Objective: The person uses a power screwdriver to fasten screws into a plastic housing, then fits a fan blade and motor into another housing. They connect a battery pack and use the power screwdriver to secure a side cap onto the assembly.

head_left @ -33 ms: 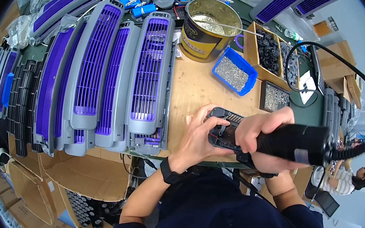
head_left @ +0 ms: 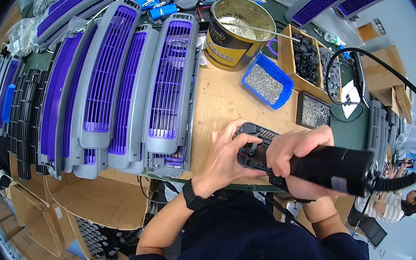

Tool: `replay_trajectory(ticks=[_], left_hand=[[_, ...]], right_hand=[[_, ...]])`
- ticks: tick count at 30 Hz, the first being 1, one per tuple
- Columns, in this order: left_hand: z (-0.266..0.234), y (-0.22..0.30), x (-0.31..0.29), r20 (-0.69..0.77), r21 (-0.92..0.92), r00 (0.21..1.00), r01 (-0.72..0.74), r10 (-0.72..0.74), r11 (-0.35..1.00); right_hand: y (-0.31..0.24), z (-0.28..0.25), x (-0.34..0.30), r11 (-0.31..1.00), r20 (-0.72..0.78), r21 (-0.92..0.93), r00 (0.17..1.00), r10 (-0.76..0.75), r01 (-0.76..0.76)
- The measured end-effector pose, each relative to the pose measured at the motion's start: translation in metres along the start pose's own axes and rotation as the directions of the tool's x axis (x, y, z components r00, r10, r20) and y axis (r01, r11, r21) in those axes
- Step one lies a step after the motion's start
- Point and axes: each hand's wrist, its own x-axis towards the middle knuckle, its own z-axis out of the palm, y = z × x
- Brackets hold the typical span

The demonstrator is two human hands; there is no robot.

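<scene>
Head view: left hand (head_left: 222, 155) spread over a small black plastic part (head_left: 254, 145) w/ ribbed vent slots, fingers curled on its top edge, pinning it to the counter (head_left: 220, 98) near the front edge, approx. centre of frame. Right hand (head_left: 296, 146) wrapped tight round a black powered screwdriver (head_left: 336, 165), matte cylindrical body, tip down on the part; tip itself hidden behind the fingers. Thick black cable (head_left: 409, 91) looping from the tool's rear up & round the right rim. Black band on the left wrist.

Counter surface brown, cardboard-like, scuffed. Left of the part: stack of long grey plastic grille panels (head_left: 167, 83) w/ purple slatted inserts, overlapping, far ends cut off by the rim. Beyond: round gold metal tin (head_left: 238, 31), open, thin rod leaning inside. Blue plastic tray (head_left: 267, 81) of small silvery screws just beside it; black square tray (head_left: 312, 110) w/ more small bits, too tiny to tell. Wooden box (head_left: 307, 57) of black ring-shaped parts. Cardboard cartons (head_left: 39, 221) lower left, contents partly hidden. Another person lower right, mostly cut off
</scene>
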Motion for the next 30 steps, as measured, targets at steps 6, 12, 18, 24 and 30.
replay_trajectory(ticks=[6, 12, 18, 24, 30], left_hand=[[-0.001, -0.003, 0.001, 0.01, 0.03, 1.0, -0.015, 0.014, 0.999], [-0.002, -0.001, 0.008, 0.023, 0.023, 0.999, -0.048, 0.047, 0.999], [-0.009, 0.002, 0.003, -0.044, -0.015, 0.999, -0.008, 0.007, 1.0], [-0.029, 0.038, -0.008, 0.025, 0.319, 1.0, -0.019, 0.012, 0.948], [-0.104, 0.146, -0.005, -0.025, 0.52, 0.996, -0.056, 0.08, 0.853]], right_hand=[[0.011, -0.012, 0.012, 0.994, 0.258, 0.071, 0.961, -0.098, 0.082], [0.006, -0.011, 0.008, 0.987, 0.243, -0.015, 0.958, -0.15, 0.158], [-0.031, -0.064, 0.012, 0.931, -0.197, 0.231, 0.95, -0.241, 0.284], [-0.063, -0.235, -0.037, 0.82, -0.417, -0.56, 0.895, -0.158, -0.116], [0.02, -0.324, -0.114, 0.295, -0.33, -0.897, 0.943, 0.048, -0.329]])
